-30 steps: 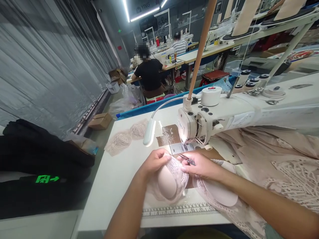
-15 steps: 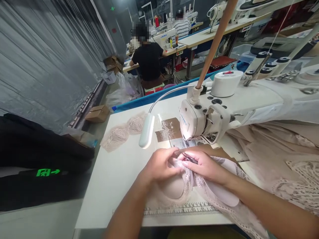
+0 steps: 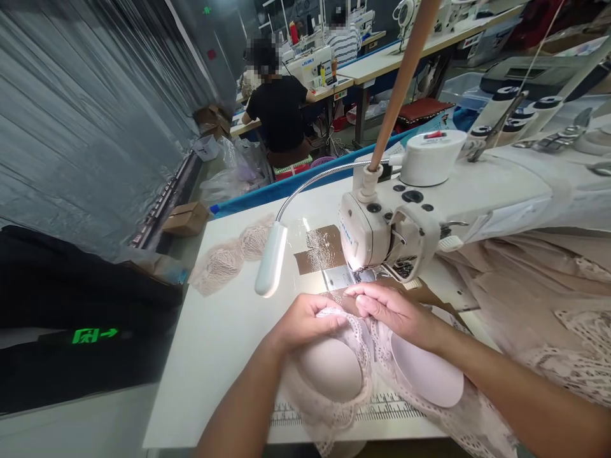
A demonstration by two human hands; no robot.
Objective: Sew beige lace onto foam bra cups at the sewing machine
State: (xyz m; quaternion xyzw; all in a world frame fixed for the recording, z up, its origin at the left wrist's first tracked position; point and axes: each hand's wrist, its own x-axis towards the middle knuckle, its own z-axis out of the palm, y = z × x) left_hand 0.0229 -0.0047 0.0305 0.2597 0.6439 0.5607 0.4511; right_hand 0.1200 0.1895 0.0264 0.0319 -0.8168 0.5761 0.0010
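your left hand (image 3: 305,321) had its fingers pinched shut on the lace top edge of the bra (image 3: 370,346), just above the left cup (image 3: 329,374). your right hand (image 3: 394,310) was curled closed on the same lace at the middle, just beside the left hand, fingertips pressed to the fabric. the bra lay on the table (image 3: 224,356) in front of the machine (image 3: 382,232), its hem over the ruler (image 3: 391,408) at the near edge.

half a second before, small snips showed between your right fingers. now they were out of sight, perhaps tucked in the palm; i could not tell. the bra had also spread out: both cups faced up, and the right cup (image 3: 427,378) lay bare under your right wrist, where earlier it was half covered. both hands had moved up close under the machine's head, beside the lamp (image 3: 270,262). to my eye the snipping was over, and the work in hand was holding the lace edge at the machine.
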